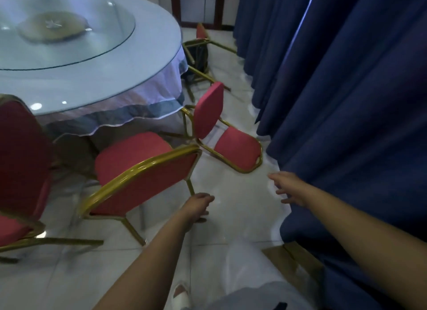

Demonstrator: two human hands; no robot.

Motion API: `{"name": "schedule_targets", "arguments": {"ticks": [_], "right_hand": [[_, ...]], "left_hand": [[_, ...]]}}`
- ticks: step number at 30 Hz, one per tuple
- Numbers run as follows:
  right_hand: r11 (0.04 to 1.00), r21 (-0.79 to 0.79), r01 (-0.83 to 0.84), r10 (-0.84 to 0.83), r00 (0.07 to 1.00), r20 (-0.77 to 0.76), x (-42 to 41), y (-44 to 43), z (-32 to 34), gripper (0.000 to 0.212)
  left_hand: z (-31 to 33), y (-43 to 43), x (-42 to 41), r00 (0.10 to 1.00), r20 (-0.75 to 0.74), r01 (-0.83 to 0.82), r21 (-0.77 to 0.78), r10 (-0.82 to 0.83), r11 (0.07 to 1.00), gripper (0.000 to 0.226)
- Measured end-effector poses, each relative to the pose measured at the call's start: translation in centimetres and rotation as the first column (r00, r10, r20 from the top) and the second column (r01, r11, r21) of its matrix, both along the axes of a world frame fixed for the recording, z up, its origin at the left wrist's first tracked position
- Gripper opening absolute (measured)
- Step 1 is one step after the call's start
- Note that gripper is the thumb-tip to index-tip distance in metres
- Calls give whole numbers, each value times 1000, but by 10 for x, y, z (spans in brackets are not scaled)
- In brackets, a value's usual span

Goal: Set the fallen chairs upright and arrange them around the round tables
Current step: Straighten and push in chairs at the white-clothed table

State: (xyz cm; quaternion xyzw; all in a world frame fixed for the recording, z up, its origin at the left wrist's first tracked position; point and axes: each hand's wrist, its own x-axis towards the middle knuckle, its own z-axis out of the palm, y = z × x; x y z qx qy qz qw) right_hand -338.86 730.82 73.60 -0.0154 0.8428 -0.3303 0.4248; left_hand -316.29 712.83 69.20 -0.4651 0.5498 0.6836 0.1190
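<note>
A dark blue curtain (346, 78) fills the right side and leaves only a narrow strip of tiled floor (233, 208) between it and the round worktop (150, 62), which sits far left under a pale cloth with a glass turntable (69, 32) on it. Two red chairs already stand upright at the worktop's near edge, the left chair (20, 152) at the frame's border and the near chair (143, 180) with its gold-framed back toward the person, seats facing in as the task wants. Beyond them the fallen chair (238, 148) lies on its back beside the curtain, backrest flat on the floor and seat tipped up, probably next to be lifted. A far chair (198, 55) is also toppled, legs pointing out. The right hand (286, 189) reaches toward the fallen chair's backrest with fingers (275, 177) spread and holding nothing, well placed to catch the frame; the left hand (198, 205) hangs close by the near chair, loosely curled, empty
</note>
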Motion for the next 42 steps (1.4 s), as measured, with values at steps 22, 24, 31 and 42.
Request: {"name": "schedule_targets", "arguments": {"ticks": [22, 24, 31, 42], "right_hand": [[993, 87, -79, 65, 986, 156, -410, -105, -114, 58], [991, 107, -85, 69, 987, 144, -433, -120, -127, 57], [976, 193, -105, 91, 993, 82, -492, -158, -206, 55], [924, 381, -22, -58, 978, 198, -557, -174, -462, 57]], "left_hand": [[-63, -108, -356, 940, 245, -236, -39, 238, 971, 18], [-77, -118, -378, 937, 270, -224, -26, 222, 974, 14], [-161, -162, -480, 931, 342, -172, 110, 125, 979, 15], [-402, -159, -586, 768, 507, -553, 216, 392, 804, 25]]}}
